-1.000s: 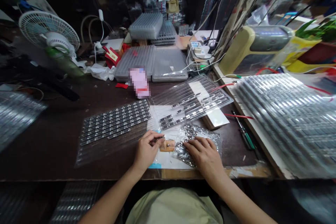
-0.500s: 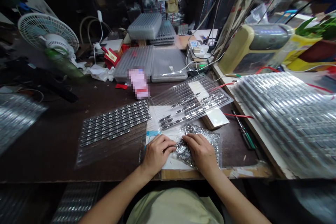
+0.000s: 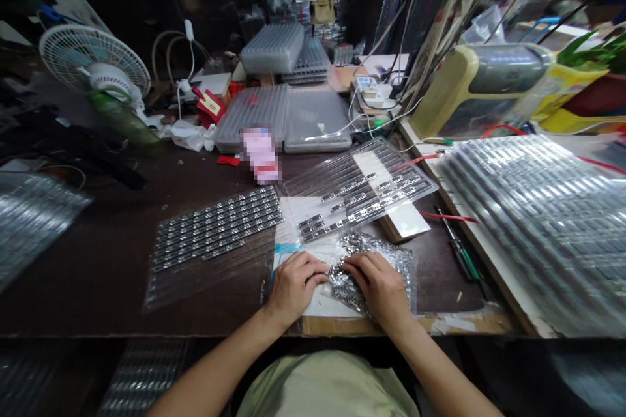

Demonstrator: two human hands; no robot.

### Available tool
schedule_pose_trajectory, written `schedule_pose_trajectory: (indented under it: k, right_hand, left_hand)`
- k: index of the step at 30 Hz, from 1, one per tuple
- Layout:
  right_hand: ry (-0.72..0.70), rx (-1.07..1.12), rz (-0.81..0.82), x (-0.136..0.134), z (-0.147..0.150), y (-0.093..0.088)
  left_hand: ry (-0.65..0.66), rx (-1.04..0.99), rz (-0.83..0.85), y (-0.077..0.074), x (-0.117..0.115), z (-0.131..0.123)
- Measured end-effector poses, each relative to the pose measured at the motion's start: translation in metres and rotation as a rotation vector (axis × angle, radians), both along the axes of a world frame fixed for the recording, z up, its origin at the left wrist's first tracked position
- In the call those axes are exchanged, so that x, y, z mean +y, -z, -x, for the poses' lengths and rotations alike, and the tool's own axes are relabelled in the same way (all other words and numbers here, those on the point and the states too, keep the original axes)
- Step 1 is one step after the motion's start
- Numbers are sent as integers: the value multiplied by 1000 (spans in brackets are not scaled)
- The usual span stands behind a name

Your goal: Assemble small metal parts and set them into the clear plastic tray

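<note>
A pile of small shiny metal parts (image 3: 376,254) lies in a clear bag near the table's front edge. My left hand (image 3: 293,285) rests at the pile's left side, fingers curled and pinching among the parts. My right hand (image 3: 379,287) lies on top of the pile, fingers bent down into it. What either hand pinches is too small to make out. Just beyond the hands a clear plastic tray (image 3: 359,189) holds a few rows of the same parts. To the left lies a tray filled with parts (image 3: 218,228).
A white fan (image 3: 95,68) stands at the back left. Closed clear boxes (image 3: 283,117) sit at the back middle. A stack of clear trays (image 3: 538,208) covers the right side. Screwdrivers (image 3: 457,244) lie right of the pile. A yellow machine (image 3: 484,88) stands at the back right.
My left hand moved right from a small tan piece on the white sheet to the pile's edge. My right hand drew in slightly leftward. Both now meet at the pile.
</note>
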State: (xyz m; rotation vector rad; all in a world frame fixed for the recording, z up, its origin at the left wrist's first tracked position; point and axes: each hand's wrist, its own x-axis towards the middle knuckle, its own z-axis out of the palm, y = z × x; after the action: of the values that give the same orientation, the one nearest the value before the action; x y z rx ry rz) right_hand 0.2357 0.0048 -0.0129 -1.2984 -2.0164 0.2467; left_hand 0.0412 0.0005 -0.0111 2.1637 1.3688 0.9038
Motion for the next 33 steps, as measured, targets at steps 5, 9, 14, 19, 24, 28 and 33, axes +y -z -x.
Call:
schedule_pose_trajectory:
  k: [5, 9, 14, 19, 24, 28, 33]
  right_hand:
    - [-45, 37, 8, -1, 2, -4]
    - [-61, 16, 60, -5, 18, -4]
    - [-30, -47, 94, -4, 43, -1]
    - [-32, -47, 88, -1, 51, 2]
    - [-25, -106, 78, -2, 52, -1]
    - [-27, -195, 69, -4, 52, -4]
    - [-63, -363, 31, -2, 27, -6]
  left_hand:
    - [-66, -81, -2, -6, 8, 11]
    - [-331, 21, -88, -13, 30, 56]
    - [-527, 298, -156, -9, 36, 115]
    - [-567, 336, -183, -13, 28, 119]
    - [-263, 273, -115, -27, 56, 63]
    - [-196, 306, -74, -27, 82, 30]
    - [-205, 169, -10, -26, 80, 36]
